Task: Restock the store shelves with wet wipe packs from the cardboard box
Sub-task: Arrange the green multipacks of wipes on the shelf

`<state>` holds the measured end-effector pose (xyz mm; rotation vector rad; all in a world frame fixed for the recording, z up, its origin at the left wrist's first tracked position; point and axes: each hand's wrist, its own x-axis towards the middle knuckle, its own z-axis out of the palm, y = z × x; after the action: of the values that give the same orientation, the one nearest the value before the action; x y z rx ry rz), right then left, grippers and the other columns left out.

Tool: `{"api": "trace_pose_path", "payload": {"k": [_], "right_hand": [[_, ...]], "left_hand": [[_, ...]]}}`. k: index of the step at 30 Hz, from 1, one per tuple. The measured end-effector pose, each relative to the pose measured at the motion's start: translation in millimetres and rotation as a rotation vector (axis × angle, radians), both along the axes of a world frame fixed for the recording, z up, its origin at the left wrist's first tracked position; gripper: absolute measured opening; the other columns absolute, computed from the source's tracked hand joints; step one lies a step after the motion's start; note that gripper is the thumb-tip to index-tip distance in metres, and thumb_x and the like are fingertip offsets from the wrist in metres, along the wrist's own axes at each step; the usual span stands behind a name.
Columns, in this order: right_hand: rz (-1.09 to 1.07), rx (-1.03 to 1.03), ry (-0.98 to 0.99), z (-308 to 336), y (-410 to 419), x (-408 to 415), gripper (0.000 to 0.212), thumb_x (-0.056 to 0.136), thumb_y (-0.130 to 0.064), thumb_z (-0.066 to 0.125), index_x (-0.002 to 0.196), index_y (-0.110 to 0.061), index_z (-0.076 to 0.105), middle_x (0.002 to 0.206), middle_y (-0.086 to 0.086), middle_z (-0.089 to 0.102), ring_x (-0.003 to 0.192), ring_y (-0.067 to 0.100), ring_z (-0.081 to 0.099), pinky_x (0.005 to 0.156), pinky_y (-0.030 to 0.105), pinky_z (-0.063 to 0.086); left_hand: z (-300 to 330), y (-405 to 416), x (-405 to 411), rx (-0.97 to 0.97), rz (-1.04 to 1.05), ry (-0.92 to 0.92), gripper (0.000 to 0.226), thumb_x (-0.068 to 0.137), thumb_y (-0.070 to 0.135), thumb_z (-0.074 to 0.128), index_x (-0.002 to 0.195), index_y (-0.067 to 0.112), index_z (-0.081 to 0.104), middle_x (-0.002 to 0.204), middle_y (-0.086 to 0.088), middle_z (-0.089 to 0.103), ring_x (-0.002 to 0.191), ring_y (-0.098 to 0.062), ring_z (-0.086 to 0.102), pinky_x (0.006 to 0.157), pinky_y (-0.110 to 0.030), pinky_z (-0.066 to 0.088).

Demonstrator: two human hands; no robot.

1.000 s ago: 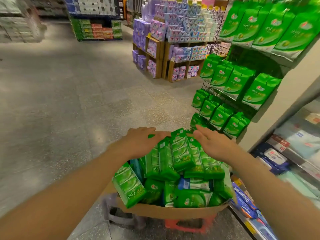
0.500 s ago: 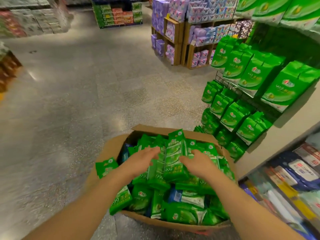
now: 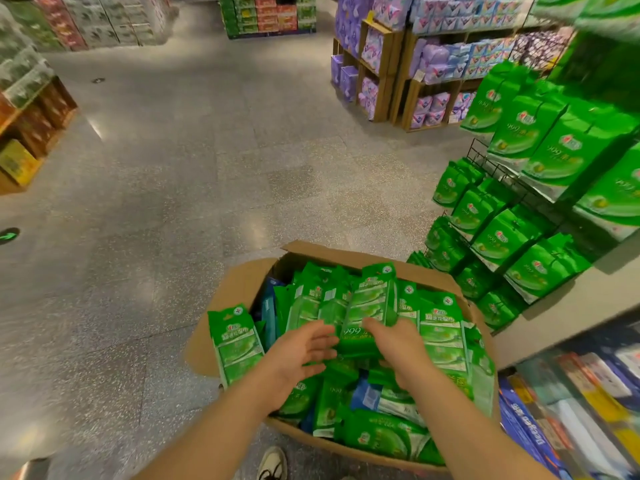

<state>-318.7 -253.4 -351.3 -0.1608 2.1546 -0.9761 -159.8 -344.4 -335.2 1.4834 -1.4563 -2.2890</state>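
You are standing over the box (image 3: 239, 285), low in the centre of the frame, and both your hands are reaching down into the heap of green packs (image 3: 440, 327) that fills it. Your left hand (image 3: 298, 355) is spreading its fingers loosely over the left side of the upright pack (image 3: 372, 306) in the middle; it is touching or nearly touching that pack, not gripping it. Your right hand (image 3: 398, 348) is lying flat on the right side of the same pack, fingers nearly straight, with nothing closed in it.

Compared with a second ago, your hands are sitting lower and nearer to you: then they were resting on the top edges of the packs at the far side of the box, and now they are framing one pack from both sides. Your view is also tilting further down, so more of the floor (image 3: 156, 202) is showing and the rack (image 3: 485, 161) of hanging green packs is sliding toward the right edge.

That suggests you are choosing and about to gather a pack or a small bundle, rather than merely straightening the pile. No pack is leaving the box yet, so this round of restocking is only beginning. One pack (image 3: 235, 341) is leaning over the left rim and may topple out if the pile is being disturbed.
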Motion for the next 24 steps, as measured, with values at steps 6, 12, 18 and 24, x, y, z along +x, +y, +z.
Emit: {"api": "trace_pose_path", "payload": {"k": [6,12,18,24], "right_hand": [[0.009,-0.212,-0.092,12.0,12.2,28.5,0.08,0.071,-0.068,0.079,0.13,-0.019,0.056,0.121,-0.002,0.068,0.105,0.021,0.069,0.087,0.043,0.059],[0.263,-0.272,-0.208,25.3,3.2,65.6,0.059,0.078,-0.062,0.079,0.123,-0.026,0.067,0.114,-0.007,0.076,0.107,0.018,0.073,0.101,0.049,0.054],[0.428,-0.134,-0.109,36.7,-12.8,82.6,0.045,0.098,-0.061,0.053,0.129,-0.028,0.059,0.128,-0.024,0.059,0.117,0.006,0.061,0.099,0.033,0.05],[0.278,0.133,0.275,-3.6,-30.8,60.4,0.057,0.095,-0.053,0.061,0.129,-0.009,0.055,0.109,0.009,0.064,0.094,0.023,0.064,0.081,0.037,0.054]], "left_hand": [[2.0,-13.3,17.5,0.151,0.109,0.081,0.048,0.103,0.051,0.046,0.127,0.015,0.066,0.121,-0.008,0.071,0.103,-0.031,0.068,0.092,-0.042,0.054],[5.5,-23.4,32.0,0.331,0.15,0.284,0.047,0.1,0.051,0.053,0.127,0.017,0.071,0.125,-0.017,0.071,0.117,-0.038,0.068,0.109,-0.058,0.046],[-16.6,-32.1,53.8,0.234,0.25,0.259,0.058,0.078,0.027,0.078,0.131,0.011,0.062,0.116,-0.021,0.074,0.104,-0.042,0.072,0.097,-0.06,0.054],[-34.0,-43.3,84.9,0.225,0.317,0.228,0.057,0.076,0.018,0.079,0.129,0.016,0.057,0.111,-0.019,0.076,0.099,-0.041,0.074,0.093,-0.062,0.055]]}}
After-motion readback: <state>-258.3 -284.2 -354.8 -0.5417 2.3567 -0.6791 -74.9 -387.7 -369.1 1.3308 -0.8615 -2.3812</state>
